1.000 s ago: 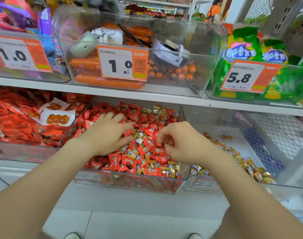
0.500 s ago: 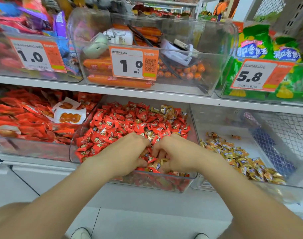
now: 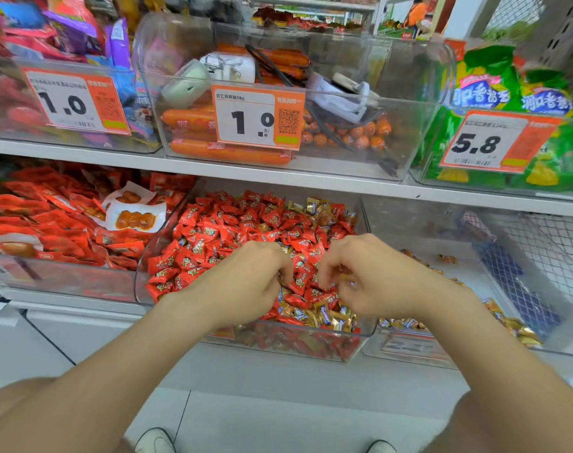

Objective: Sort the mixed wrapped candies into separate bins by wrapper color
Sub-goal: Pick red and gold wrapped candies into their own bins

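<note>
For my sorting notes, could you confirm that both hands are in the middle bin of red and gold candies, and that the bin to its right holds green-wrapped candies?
Not quite: the head view shows the right bin holding gold-wrapped candies, not green. The left hand and right hand are indeed in the middle bin of red and gold candies.

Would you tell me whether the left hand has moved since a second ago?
Yes: the left hand has drawn back toward the mixed bin's front wall, nearer the right hand.

Left hand point(image 3: 246, 286), right hand point(image 3: 376, 276), curled over mixed candies point(image 3: 232, 223), clear bin point(image 3: 138, 282)
</note>
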### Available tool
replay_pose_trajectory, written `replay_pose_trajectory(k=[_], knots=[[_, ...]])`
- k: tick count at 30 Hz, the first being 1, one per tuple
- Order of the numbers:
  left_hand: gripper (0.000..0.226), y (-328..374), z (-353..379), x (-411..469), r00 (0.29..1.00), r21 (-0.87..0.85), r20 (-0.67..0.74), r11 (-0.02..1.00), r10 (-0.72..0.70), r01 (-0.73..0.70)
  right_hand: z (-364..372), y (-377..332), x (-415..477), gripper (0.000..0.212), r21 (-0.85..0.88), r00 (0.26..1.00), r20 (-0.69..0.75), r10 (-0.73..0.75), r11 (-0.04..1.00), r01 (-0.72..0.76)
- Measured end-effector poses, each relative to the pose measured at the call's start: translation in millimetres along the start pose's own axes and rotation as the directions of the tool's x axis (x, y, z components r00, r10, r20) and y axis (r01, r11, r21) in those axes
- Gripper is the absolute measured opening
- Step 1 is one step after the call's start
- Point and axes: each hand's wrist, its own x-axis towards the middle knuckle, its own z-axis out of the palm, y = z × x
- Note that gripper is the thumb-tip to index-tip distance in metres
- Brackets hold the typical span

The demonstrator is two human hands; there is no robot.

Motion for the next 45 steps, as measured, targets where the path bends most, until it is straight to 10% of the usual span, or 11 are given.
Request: replay_pose_trajectory(k=[4, 6, 11, 24, 31, 38, 45], knots=[[0.027, 7.2, 0.7, 1.2, 0.994, -0.086, 0.111, 0.996, 0.012, -0.002, 9.6, -9.3, -0.8, 0.029, -0.232, 0.971, 0.239, 0.026, 0.972, 0.032], [0.009, 2.3, 4.8, 5.8, 0.993, -0.015, 0.115, 1.000, 0.014, -0.012, 12.6, -10.9, 5.3, 0.030, -0.276, 0.970, 0.242, 0.035, 0.960, 0.035], [0.048, -2.9, 7.2, 18.6, 0.969, 0.252, 0.242, 0.968, -0.051, -0.012, 18.5, -2.9, 13.7, 0.033, -0.211, 0.977, 0.204, 0.062, 0.977, -0.018], [0.045, -11.5, 14.8, 19.6, 0.967, 0.120, 0.253, 0.993, -0.025, -0.006, 8.2, -4.4, 4.1, 0.024, -0.051, 0.998, 0.003, 0.066, 0.997, -0.066], [0.054, -7.9, 20.4, 20.6, 0.989, 0.145, 0.149, 0.989, 0.009, -0.031, 12.4, -8.5, 9.5, 0.031, -0.298, 0.972, 0.230, 0.036, 0.954, 0.035], [0.027, -5.2, 22.8, 23.3, 0.993, 0.177, 0.102, 0.982, 0.053, -0.071, 28.7, -7.2, 18.1, 0.058, -0.363, 0.996, 0.088, 0.006, 0.931, 0.027], [0.009, -13.7, 23.6, 21.1, 0.998, 0.138, 0.060, 0.990, 0.027, -0.035, 32.1, -6.9, 18.0, 0.026, -0.408, 0.995, 0.096, 0.026, 0.913, 0.015]])
